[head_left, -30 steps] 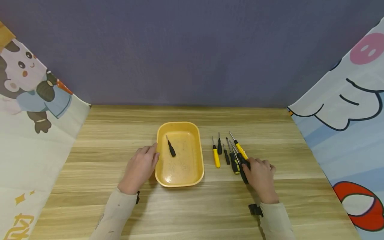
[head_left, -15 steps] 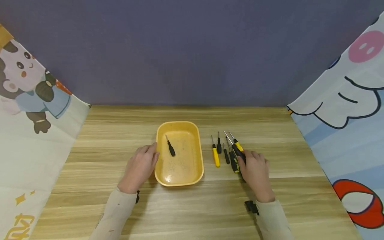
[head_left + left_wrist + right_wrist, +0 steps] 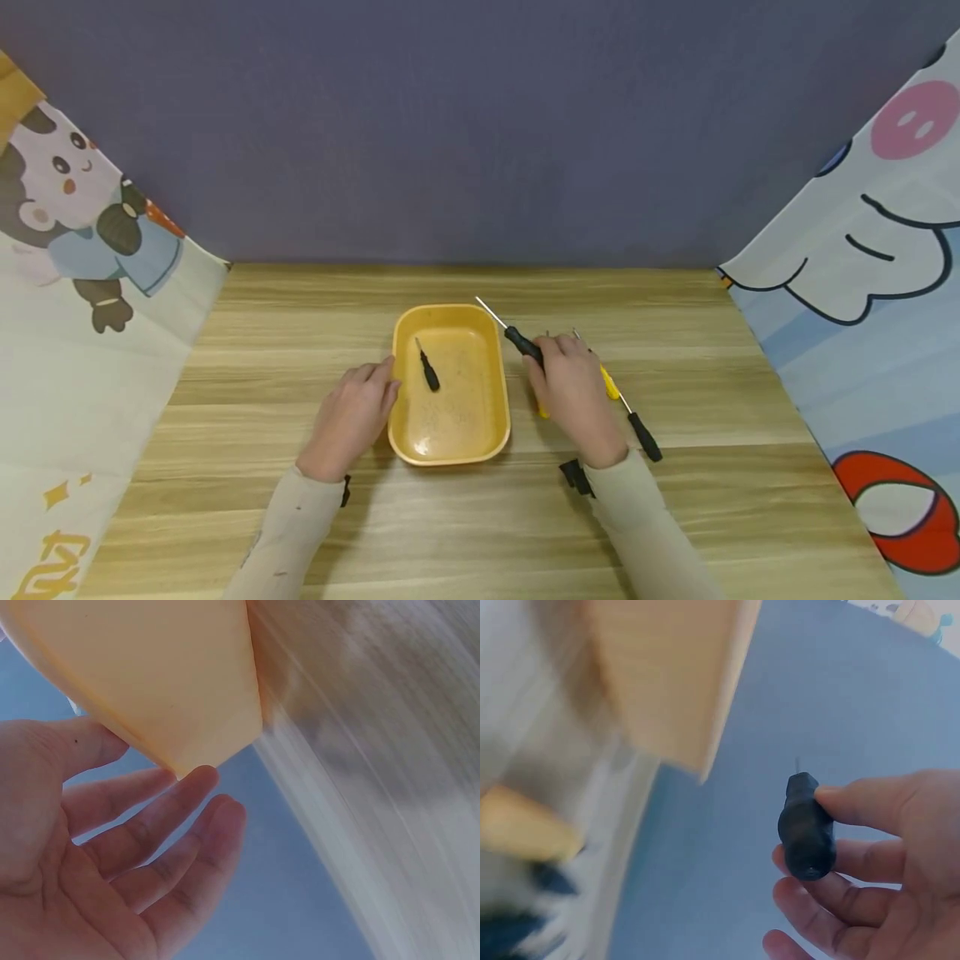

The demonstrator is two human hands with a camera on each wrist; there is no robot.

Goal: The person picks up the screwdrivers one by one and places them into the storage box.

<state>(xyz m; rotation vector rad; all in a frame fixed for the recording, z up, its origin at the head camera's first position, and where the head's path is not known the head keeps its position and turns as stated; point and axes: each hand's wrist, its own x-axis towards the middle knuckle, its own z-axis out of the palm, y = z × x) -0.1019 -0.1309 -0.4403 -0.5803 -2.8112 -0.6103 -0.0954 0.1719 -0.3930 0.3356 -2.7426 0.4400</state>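
My left hand [image 3: 348, 412] holds the left side of a yellow plastic tray [image 3: 457, 425], thumb and fingers at its rim. In the left wrist view the tray's outer wall [image 3: 172, 667] shows above the fingertips. A small black screwdriver [image 3: 429, 372] lies inside the tray. My right hand [image 3: 573, 392] pinches a screwdriver [image 3: 520, 340] by its black handle, just right of the tray. Its metal shaft points up and left, its tip overlapping the tray's far right corner in the head view. The right wrist view shows the black handle [image 3: 808, 832] between thumb and fingers.
Under and beside the right hand lie other screwdrivers, partly hidden: one with a yellow handle [image 3: 611, 385] and another yellow handle [image 3: 543, 410]. A black-handled screwdriver [image 3: 645, 437] lies further right. A grey-blue partition [image 3: 472, 133] stands behind the wooden table [image 3: 457, 533].
My right hand has taken a black-handled screwdriver from the group at right and carried it left towards the tray. A black-handled screwdriver left behind is now uncovered. The left hand stays at the tray.
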